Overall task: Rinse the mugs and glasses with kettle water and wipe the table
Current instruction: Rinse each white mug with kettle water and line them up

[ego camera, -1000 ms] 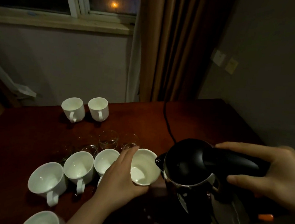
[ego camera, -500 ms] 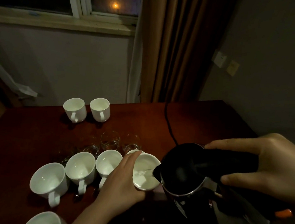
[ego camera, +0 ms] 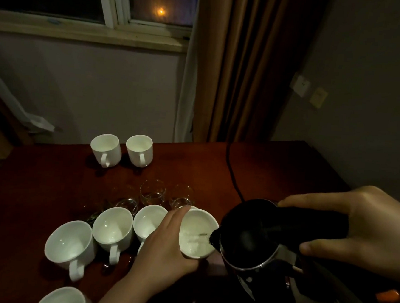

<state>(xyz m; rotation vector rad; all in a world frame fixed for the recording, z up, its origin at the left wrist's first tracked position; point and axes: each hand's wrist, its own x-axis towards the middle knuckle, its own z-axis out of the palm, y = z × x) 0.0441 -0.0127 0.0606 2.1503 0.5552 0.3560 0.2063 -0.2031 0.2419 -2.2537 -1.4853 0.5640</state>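
Note:
My left hand (ego camera: 162,251) grips a white mug (ego camera: 197,234) at the table's near middle, its mouth turned toward the kettle. My right hand (ego camera: 355,230) holds the black handle of a steel kettle (ego camera: 254,239), tilted left so the spout hangs over the mug's rim. Water is splashing inside the mug. Left of it stand three white mugs in a row (ego camera: 114,226), with one more mug (ego camera: 63,298) at the bottom edge. Several clear glasses (ego camera: 152,192) stand behind the row. Two white mugs (ego camera: 122,151) sit upright at the table's far side.
The dark red wooden table (ego camera: 288,172) fills the lower view. A black cord (ego camera: 231,175) runs from the kettle area back toward the brown curtain (ego camera: 244,66). The wall with sockets (ego camera: 301,85) is on the right, and a window (ego camera: 110,0) is behind.
The kettle has tipped further left and down, bringing its spout over the mug. Water now flows into the mug. My left hand has kept its hold.

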